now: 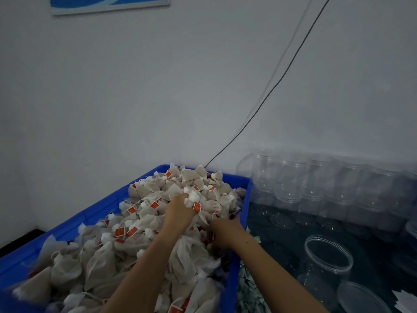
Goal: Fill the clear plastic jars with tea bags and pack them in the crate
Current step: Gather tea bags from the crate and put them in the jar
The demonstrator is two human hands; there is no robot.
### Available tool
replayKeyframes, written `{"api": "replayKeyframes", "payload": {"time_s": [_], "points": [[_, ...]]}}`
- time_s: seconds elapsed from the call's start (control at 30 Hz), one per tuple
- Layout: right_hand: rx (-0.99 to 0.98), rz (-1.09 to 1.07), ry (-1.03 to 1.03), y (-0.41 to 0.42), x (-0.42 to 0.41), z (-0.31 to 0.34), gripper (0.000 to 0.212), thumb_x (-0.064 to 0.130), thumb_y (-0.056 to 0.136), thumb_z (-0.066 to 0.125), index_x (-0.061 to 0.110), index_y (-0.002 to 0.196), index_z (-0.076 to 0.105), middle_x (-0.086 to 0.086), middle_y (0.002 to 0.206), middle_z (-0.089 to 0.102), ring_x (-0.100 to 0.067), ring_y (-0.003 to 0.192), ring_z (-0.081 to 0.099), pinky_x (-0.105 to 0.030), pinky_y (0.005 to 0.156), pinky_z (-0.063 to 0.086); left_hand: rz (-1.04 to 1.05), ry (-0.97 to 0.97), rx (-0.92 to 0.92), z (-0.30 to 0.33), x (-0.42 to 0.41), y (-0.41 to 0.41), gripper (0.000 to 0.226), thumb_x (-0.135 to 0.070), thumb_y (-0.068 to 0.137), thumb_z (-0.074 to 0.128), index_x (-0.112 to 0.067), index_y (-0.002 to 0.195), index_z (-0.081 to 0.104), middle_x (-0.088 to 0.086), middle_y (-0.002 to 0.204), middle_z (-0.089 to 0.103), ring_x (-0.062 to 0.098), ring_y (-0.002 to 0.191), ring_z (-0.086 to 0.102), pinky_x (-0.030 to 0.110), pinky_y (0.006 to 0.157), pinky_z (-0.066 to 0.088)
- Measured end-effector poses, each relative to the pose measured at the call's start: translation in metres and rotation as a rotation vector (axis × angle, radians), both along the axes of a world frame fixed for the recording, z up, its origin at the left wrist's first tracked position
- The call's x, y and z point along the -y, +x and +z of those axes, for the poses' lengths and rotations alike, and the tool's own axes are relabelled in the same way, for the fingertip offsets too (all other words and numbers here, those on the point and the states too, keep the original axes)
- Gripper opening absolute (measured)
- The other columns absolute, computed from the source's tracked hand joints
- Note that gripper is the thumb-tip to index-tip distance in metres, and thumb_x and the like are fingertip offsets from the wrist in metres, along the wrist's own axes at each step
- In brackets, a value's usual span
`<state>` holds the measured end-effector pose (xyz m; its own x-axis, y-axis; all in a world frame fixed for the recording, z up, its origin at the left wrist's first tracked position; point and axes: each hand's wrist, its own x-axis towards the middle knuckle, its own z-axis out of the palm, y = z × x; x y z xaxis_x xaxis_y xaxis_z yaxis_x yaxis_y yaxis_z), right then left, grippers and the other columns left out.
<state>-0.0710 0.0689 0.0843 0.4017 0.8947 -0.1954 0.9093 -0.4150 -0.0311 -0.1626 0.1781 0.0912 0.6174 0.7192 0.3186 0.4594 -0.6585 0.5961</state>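
A blue crate (244, 213) is heaped with pale mesh tea bags (144, 222) carrying orange tags. My left hand (179, 211) reaches into the heap near its far end, fingers curled round a bunch of tea bags. My right hand (225, 230) digs into the pile at the crate's right wall; its fingers are buried among the bags. An open clear plastic jar (328, 256) stands on the dark table to the right of the crate. Its clear lid (361, 297) lies in front of it.
Several empty clear jars (316, 184) are stacked in rows against the wall at the right. A dark cable (270, 89) runs down the white wall behind the crate. Scraps of paper (248, 288) lie beside the crate's right wall.
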Motion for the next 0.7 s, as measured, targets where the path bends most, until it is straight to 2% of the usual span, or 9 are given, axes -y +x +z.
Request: {"api": "replayKeyframes", "payload": {"time_s": [0.07,0.13,0.2,0.3,0.4,0.47,0.53,0.63,0.7], "points": [[0.039,-0.049,0.118,-0.002,-0.001,-0.002,0.014,0.015,0.089,0.059,0.011,0.102,0.063,-0.007,0.104,0.061,-0.027,0.103,0.059,-0.041,0.094,0.043,0.008,-0.013,0.007,0.001,0.001,-0.002,0.022,-0.022,0.095,0.057,-0.007,0.111,0.060,0.000,0.094,0.059,0.008,0.078,0.050,0.016,0.065,0.036],[-0.022,-0.172,0.344,-0.001,0.000,-0.003,0.009,0.018,0.092,0.056,0.012,0.096,0.062,-0.005,0.094,0.061,-0.023,0.094,0.062,-0.034,0.087,0.048,-0.007,-0.064,0.047,0.000,-0.001,-0.003,0.025,-0.023,0.092,0.062,-0.007,0.110,0.059,-0.004,0.089,0.056,0.007,0.076,0.051,0.016,0.061,0.036],[-0.105,-0.279,0.573,0.004,0.001,0.000,0.011,0.019,0.095,0.053,0.013,0.099,0.062,-0.003,0.098,0.063,-0.017,0.093,0.061,-0.030,0.087,0.048,-0.041,-0.081,0.039,0.000,-0.001,-0.004,0.029,-0.025,0.090,0.064,-0.009,0.114,0.056,-0.003,0.094,0.054,0.009,0.081,0.050,0.018,0.064,0.035],[-0.188,-0.280,0.807,0.013,0.001,0.014,0.013,0.021,0.096,0.054,0.012,0.100,0.062,-0.001,0.098,0.063,-0.009,0.089,0.057,-0.025,0.090,0.046,-0.174,-0.057,-0.045,0.002,0.003,-0.003,0.022,-0.025,0.090,0.064,-0.013,0.108,0.058,-0.002,0.097,0.056,0.011,0.088,0.052,0.018,0.072,0.037],[-0.521,-0.163,0.888,0.015,-0.001,0.030,0.011,0.018,0.089,0.067,0.014,0.098,0.063,0.003,0.092,0.063,-0.005,0.082,0.059,-0.014,0.077,0.049,-0.231,-0.079,-0.010,0.003,0.008,-0.001,0.019,-0.017,0.091,0.063,-0.012,0.109,0.062,-0.001,0.099,0.059,0.012,0.093,0.054,0.015,0.073,0.040],[-0.773,-0.071,0.882,0.017,-0.003,0.036,0.014,0.018,0.085,0.071,0.020,0.095,0.061,0.004,0.089,0.067,-0.006,0.079,0.065,-0.015,0.069,0.053,-0.200,-0.076,-0.025,0.003,0.010,0.000,0.017,-0.017,0.097,0.054,-0.005,0.103,0.063,0.010,0.101,0.065,0.017,0.091,0.058,0.023,0.081,0.044],[-0.888,-0.069,0.891,0.023,-0.006,0.036,0.012,0.019,0.087,0.069,0.023,0.096,0.063,-0.001,0.096,0.070,-0.011,0.083,0.069,-0.019,0.071,0.055,-0.138,-0.109,-0.004,0.002,0.010,-0.002,0.021,-0.021,0.099,0.050,-0.005,0.098,0.063,0.012,0.097,0.066,0.020,0.086,0.060,0.030,0.084,0.048],[-0.677,-0.245,0.985,0.042,-0.014,0.024,0.009,0.011,0.093,0.059,0.016,0.097,0.063,-0.007,0.106,0.068,-0.018,0.095,0.065,-0.026,0.083,0.055,-0.019,-0.113,0.025,0.001,0.006,-0.004,0.022,-0.031,0.098,0.051,-0.015,0.087,0.060,0.000,0.081,0.061,0.015,0.074,0.057,0.027,0.071,0.047],[-0.522,-0.325,0.932,0.053,-0.017,0.013,0.012,0.006,0.093,0.055,0.009,0.100,0.064,-0.008,0.108,0.065,-0.017,0.097,0.061,-0.030,0.090,0.051,0.045,-0.138,0.061,0.001,0.005,-0.004,0.018,-0.028,0.099,0.049,-0.017,0.086,0.057,-0.002,0.080,0.060,0.011,0.072,0.054,0.025,0.069,0.044]]}}
